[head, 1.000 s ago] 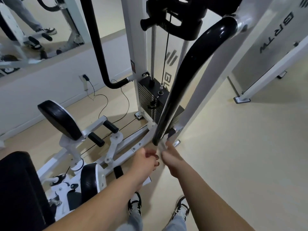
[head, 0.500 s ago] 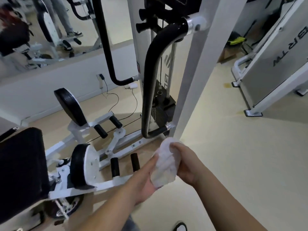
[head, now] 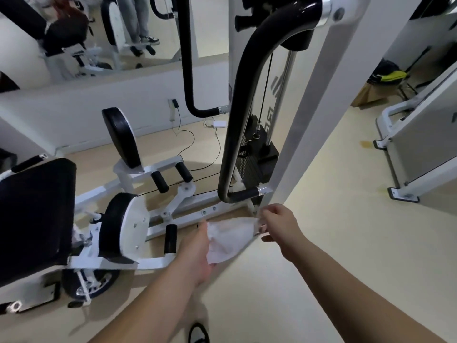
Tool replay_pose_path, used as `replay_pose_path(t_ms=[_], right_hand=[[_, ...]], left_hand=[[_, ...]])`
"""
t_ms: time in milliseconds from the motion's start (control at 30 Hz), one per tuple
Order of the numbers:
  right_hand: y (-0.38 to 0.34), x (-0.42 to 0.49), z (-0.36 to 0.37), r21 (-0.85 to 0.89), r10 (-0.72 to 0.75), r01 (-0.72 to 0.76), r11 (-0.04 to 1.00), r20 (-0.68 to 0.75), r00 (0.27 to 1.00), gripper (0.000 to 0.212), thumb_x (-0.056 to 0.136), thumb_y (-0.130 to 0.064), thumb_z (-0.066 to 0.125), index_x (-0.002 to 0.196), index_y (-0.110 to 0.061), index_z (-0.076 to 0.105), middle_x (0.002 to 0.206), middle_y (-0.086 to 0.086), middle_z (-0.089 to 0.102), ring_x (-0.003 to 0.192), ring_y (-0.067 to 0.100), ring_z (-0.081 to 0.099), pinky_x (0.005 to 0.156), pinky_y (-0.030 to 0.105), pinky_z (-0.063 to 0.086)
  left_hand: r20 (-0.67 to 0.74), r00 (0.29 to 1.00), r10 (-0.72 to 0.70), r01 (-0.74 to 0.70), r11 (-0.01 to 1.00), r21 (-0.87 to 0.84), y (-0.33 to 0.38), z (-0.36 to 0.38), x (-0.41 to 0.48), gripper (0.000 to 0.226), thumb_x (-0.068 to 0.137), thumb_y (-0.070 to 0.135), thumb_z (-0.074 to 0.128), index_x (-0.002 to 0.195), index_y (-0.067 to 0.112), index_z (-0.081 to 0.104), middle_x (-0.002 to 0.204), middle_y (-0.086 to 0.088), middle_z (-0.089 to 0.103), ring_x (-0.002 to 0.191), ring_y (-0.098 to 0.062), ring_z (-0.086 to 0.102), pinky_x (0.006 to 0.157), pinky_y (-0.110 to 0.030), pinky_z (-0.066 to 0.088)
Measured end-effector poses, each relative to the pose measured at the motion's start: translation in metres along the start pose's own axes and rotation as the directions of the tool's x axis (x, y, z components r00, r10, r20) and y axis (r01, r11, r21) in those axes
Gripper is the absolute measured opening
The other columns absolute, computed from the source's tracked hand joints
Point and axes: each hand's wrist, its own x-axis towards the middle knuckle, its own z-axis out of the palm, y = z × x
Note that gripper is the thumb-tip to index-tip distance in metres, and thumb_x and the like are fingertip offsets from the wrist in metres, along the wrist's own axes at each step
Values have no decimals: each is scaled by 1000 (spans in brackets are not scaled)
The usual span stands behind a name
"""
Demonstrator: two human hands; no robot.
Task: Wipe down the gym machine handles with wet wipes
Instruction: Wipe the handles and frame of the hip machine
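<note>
The wet wipe [head: 230,240] is a thin white sheet, creased and slightly translucent, opened out roughly flat between both hands. It is held in the air below the lower end of the black handle [head: 241,100], clear of it and above the beige floor [head: 346,243].

The left hand [head: 197,253] holds the wipe's left edge. The thumb lies along that edge, and the fingers are hidden behind the sheet. The right hand [head: 279,222] pinches the wipe's right corner between thumb and curled fingertips.

The handle is a glossy curved bar fixed at top and bottom to the white upright [head: 319,102]. The weight stack [head: 257,164] stands just behind it.

Change from 0.5 s ago:
- The wipe was then bunched into a narrow upright wad between the hands. It is now spread wide.
- The hands were then close together. They are now apart by the sheet's width.
</note>
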Motion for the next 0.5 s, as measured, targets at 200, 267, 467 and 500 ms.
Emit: replay_pose_path(t_ms=[200, 267, 467, 500], right_hand=[[45, 132, 32, -460, -425, 386, 800, 21, 905, 42, 93, -9, 59, 136, -8, 57, 130, 10, 60, 114, 26, 60, 93, 28, 45], [58, 179, 34, -670, -475, 429, 605, 129, 871, 65, 90, -15, 65, 151, -9, 43, 153, 14, 43, 141, 30, 43, 114, 36, 37], [102, 278, 35, -909, -673, 397, 125, 216, 707, 59, 75, -48, 69, 124, -17, 57, 130, 5, 61, 125, 29, 53, 107, 41, 44], [112, 286, 38, -914, -744, 396, 91, 202, 637, 53, 75, -50, 68, 117, -18, 60, 122, 4, 65, 116, 28, 58, 103, 41, 45]], left_hand=[[-10, 980, 200, -200, 980, 13, 2, 15, 111, 53, 94, 43, 68, 137, 15, 55, 131, -6, 65, 113, -23, 64, 101, -38, 52], [-126, 929, 347, -343, 938, 59, 9, 28, 130, 38, 106, 27, 51, 138, 7, 47, 129, -12, 61, 100, -12, 60, 84, -21, 50], [224, 414, 882, -909, 412, 58, 7, 75, 178, 24, 110, 40, 34, 113, 41, 58, 100, 20, 66, 99, -2, 60, 89, -19, 45], [230, 362, 903, -930, 366, 25, 3, 80, 188, 28, 110, 43, 32, 125, 45, 55, 115, 19, 66, 111, 2, 58, 101, -21, 42]])
